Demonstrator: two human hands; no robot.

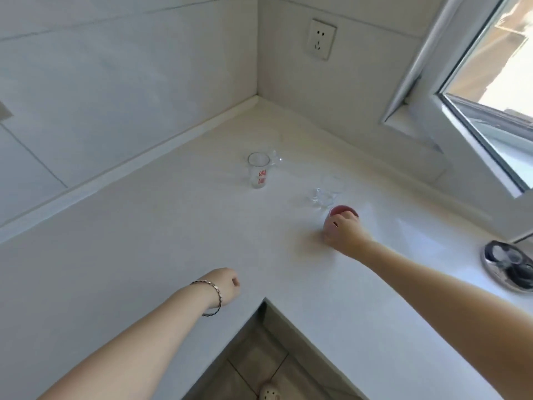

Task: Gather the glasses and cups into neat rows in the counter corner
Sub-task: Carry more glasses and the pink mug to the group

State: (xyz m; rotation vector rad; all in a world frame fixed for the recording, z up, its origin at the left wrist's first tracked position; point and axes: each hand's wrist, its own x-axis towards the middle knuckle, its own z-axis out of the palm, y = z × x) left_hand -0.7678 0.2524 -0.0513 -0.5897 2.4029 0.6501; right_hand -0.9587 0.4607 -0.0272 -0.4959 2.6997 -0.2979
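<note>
On white counter (144, 241), right hand (344, 233) wraps pink cup (336, 216) around its side; looks light, slippery. Left hand (226, 285) fisted, empty.

Only marking seen: red printed characters on the side of the clear glass (258, 172) standing on the white counter (144, 241). Two lines of print, one above the other, too blurred to read; script cannot be made out. Wall socket (321, 39) shows slots only, no lettering legible. No other text, brand or number readable.
</note>
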